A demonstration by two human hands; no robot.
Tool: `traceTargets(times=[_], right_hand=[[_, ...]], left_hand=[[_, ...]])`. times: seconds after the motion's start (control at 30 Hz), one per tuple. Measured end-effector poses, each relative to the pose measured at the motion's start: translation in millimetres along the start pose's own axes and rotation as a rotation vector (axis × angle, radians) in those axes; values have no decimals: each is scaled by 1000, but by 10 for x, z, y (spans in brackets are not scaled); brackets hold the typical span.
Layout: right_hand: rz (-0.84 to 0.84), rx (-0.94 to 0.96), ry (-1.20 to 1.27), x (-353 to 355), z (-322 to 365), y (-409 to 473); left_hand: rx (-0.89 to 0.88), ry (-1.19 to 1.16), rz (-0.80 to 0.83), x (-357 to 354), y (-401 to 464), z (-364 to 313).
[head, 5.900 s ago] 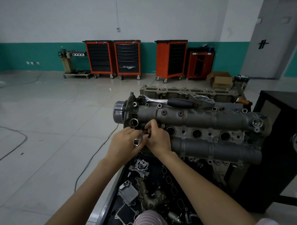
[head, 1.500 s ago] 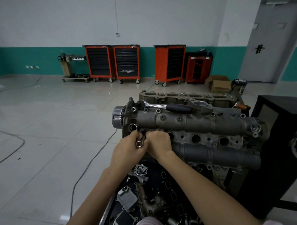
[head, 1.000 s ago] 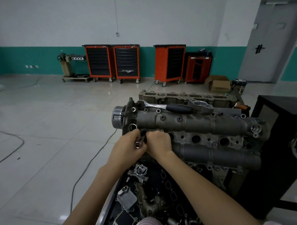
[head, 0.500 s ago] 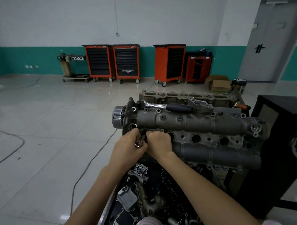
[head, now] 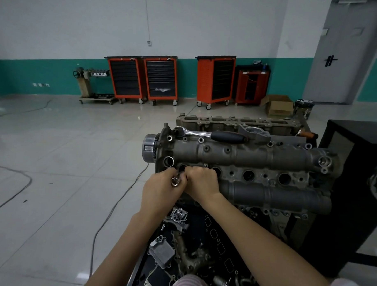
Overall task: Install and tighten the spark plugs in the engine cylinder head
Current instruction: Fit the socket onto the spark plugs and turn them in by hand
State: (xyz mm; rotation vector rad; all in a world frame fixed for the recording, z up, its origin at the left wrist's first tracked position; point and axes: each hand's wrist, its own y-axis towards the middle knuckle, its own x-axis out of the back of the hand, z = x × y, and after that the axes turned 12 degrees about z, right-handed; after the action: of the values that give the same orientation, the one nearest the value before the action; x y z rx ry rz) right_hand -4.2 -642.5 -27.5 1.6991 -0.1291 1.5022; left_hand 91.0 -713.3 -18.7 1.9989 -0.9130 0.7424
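Note:
The grey cylinder head (head: 247,157) lies lengthwise in front of me with a row of round plug wells (head: 249,175). My left hand (head: 160,190) and my right hand (head: 201,181) meet at the leftmost well, fingers curled round a chrome spark plug socket (head: 174,181) whose open end faces me. The socket's far end goes into the well and is hidden by my fingers. No spark plug is visible. A ratchet wrench (head: 213,135) with a black handle lies on top of the head, apart from both hands.
A black tray (head: 222,246) of engine parts and gaskets sits below the head. A second engine casting (head: 237,123) stands behind, a black cabinet (head: 353,170) to the right. Cables (head: 108,212) run over the tiled floor at the left. Orange tool carts (head: 160,79) line the far wall.
Both hands stay at the leftmost well on the socket. Since 5.9 s ago the socket has sunk lower and stands closer to the head. In the last second there is only slight finger movement.

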Motion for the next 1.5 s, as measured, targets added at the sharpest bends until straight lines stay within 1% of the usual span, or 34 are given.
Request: traceTargets(times=[0.07, 0.13, 0.17, 0.2, 0.27, 0.3, 0.4, 0.43, 0.57, 0.63, 0.7, 0.77, 0.87, 0.93, 1.0, 1.1, 1.17, 1.23, 1.3, 1.4, 1.5], right_hand=[[102, 55, -44, 4, -5, 11], [161, 61, -49, -49, -50, 38], [165, 51, -29, -54, -53, 40], [163, 37, -42, -32, -41, 28], [96, 19, -62, 8, -12, 15], [31, 22, -81, 7, 0, 9], [-31, 14, -32, 4, 8, -1], [-28, 16, -19, -3, -1, 1], [118, 30, -49, -111, -32, 30], [136, 49, -67, -127, -47, 41], [153, 55, -62, -101, -46, 49], [116, 54, -88, -46, -40, 27], [-31, 35, -110, -14, -5, 4], [-54, 18, -93, -37, 3, 4], [-20, 15, -55, -58, -19, 13], [115, 33, -48, -95, -31, 21], [140, 55, -63, -122, -55, 33], [168, 60, -43, -100, -53, 38], [125, 58, -33, -50, -43, 27], [31, 10, -96, -11, -8, 8], [27, 4, -46, -39, -6, 7]], left_hand=[[-11, -61, 72, 4, 33, 15], [-8, -92, 119, -2, 39, 12], [5, -101, 122, -5, 33, 11], [20, -99, 116, -7, 27, 9], [53, -64, 78, -12, 13, -1], [65, -37, 46, -19, 7, -9], [54, -16, -47, -63, -25, -36], [46, -27, -50, -73, -27, -40], [9, -60, 25, -34, 14, -24], [-38, -90, 65, -19, 24, -22], [-29, -115, 83, -20, 22, -15], [19, -103, 70, -28, 21, -13], [73, -90, 12, -46, 11, -9], [78, -86, -4, -59, 3, -6], [60, -66, 13, -52, 19, 0], [4, -78, 66, -15, 51, 0], [-26, -101, 104, -6, 61, -11], [-3, -107, 115, -11, 61, -14], [44, -87, 101, -24, 50, -23], [104, -60, 37, -48, 26, -30], [78, -52, 12, -55, 23, -14]])
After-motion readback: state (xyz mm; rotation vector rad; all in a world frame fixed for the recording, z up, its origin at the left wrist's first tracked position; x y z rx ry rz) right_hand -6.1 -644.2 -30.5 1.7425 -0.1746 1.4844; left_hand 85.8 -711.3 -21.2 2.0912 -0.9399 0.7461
